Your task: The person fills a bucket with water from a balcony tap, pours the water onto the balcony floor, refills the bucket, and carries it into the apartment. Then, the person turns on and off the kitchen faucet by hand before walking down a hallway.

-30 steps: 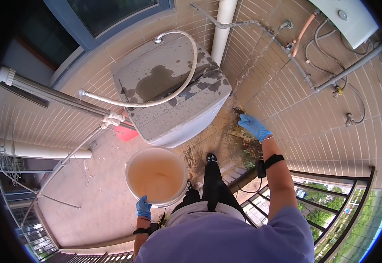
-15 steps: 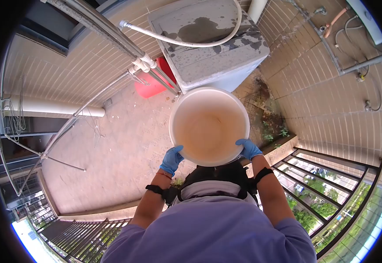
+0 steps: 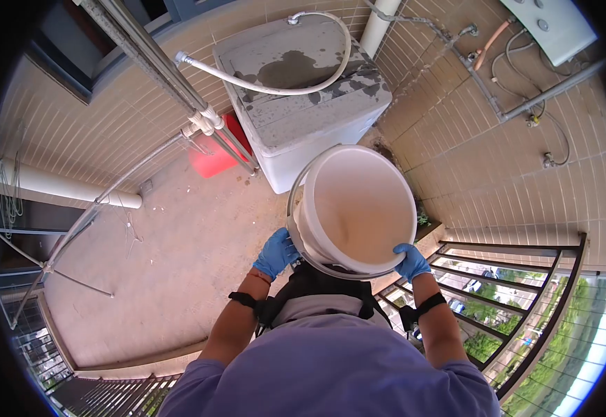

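White plastic bucket point(image 3: 353, 208) held up between both blue-gloved hands, mouth tipped toward the camera and over to the right-hand side: left hand point(image 3: 275, 254) curled closed against the lower wall, right hand point(image 3: 411, 262) clamped over the rim, a two-sided grip that suits steadying a heavy, tilted load. Beyond the hands stands a stained washing machine point(image 3: 303, 90) with a red container point(image 3: 212, 149) beside it; railing point(image 3: 525, 306) just outside the right hand. Half a second ago the bucket sat level with murky water showing; now it leans right and the inside looks largely drained, though I cannot tell for sure.
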The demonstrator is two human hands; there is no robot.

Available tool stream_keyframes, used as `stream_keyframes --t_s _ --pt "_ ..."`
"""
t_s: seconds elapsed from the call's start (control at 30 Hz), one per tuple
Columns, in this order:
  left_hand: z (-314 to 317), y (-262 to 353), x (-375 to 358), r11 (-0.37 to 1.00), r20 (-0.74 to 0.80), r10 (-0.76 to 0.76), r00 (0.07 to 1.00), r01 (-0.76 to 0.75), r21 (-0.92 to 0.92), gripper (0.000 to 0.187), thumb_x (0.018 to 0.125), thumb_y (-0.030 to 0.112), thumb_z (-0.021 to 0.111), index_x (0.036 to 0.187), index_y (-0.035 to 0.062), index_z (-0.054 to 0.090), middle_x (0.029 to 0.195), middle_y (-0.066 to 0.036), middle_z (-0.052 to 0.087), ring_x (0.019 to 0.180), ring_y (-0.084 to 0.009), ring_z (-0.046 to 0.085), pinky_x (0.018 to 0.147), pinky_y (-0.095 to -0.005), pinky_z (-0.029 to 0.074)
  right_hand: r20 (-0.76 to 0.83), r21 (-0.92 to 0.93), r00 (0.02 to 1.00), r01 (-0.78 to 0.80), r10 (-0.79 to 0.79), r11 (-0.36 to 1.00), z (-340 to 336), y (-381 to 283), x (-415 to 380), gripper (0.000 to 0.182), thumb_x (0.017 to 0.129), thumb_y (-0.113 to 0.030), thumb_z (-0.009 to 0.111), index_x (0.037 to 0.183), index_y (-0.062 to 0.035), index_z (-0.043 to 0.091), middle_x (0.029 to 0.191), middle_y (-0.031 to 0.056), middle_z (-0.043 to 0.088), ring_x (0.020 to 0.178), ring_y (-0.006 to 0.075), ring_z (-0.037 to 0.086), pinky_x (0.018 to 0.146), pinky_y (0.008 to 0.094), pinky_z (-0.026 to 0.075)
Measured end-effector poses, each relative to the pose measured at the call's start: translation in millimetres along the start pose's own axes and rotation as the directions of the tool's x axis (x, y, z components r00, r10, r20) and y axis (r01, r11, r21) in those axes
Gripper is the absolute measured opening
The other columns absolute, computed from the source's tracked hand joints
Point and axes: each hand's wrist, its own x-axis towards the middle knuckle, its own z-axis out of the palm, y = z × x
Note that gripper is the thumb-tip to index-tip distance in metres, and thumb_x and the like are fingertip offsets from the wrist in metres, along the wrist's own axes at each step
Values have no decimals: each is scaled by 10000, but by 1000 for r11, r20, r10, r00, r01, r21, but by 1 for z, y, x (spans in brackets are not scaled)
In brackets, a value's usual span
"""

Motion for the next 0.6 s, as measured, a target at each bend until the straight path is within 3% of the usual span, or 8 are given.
stream_keyframes --t_s 0.07,0.17,0.27,0.33,0.4,0.47,0.53,0.6 --pt "28 16 -12 1000 99 11 995 -11 6 387 856 336 362 1131 74 433 1057 -92 497 938 -221 501 819 -328 411 -30 50 995 93 -92 994 -12 0 -7 485 592 36 484 1072 37 417 1031 153 507 978 292 492 892 365 396" --pt "67 33 -18 973 308 21 951 -90 211 411 874 298 359 1219 74 363 1111 -113 474 970 -222 489 835 -325 403 -55 54 981 190 -187 980 -27 -8 -20 498 586 25 489 1078 25 410 1020 150 501 972 315 485 888 404 397" --pt "96 35 -13 971 476 -8 880 -107 213 436 875 302 363 1247 78 319 1136 -121 458 1002 -224 475 841 -329 397 -123 20 955 275 -270 961 -39 -22 -30 492 573 6 492 1059 6 417 983 145 510 949 324 494 875 410 408" --pt "110 17 20 936 468 -19 884 -149 319 447 874 308 362 1254 82 300 1146 -124 450 1018 -225 465 843 -331 395 -231 20 921 326 -313 945 -42 -34 -37 480 573 9 489 1048 6 418 983 142 507 948 316 496 867 403 416" --pt "124 4 50 886 456 -26 890 -190 422 458 874 313 362 1262 85 281 1156 -127 442 1034 -225 455 845 -334 393 -222 76 920 347 -324 935 -47 -43 -37 480 572 7 488 1047 -1 417 984 139 504 942 314 497 863 402 420" --pt "142 2 79 963 413 -44 910 -71 258 480 868 329 370 1270 94 256 1185 -129 415 1064 -234 428 874 -346 365 -225 54 900 395 -375 917 -47 -55 -39 491 571 5 487 1056 -12 415 984 135 503 936 315 499 864 409 418" --pt "137 2 112 919 345 -9 939 -128 372 484 860 346 375 1264 102 268 1202 -123 398 1080 -256 409 888 -370 348 -196 85 902 407 -386 909 -48 -71 -39 515 562 5 492 1071 -24 419 977 127 508 945 322 493 871 430 404" --pt "134 9 133 892 165 -100 981 15 452 355 861 269 361 1190 137 360 1119 -58 454 983 -237 462 833 -373 379 -182 101 908 398 -376 912 -50 -93 -33 513 561 5 500 1069 -24 429 988 123 513 950 320 492 872 424 404"
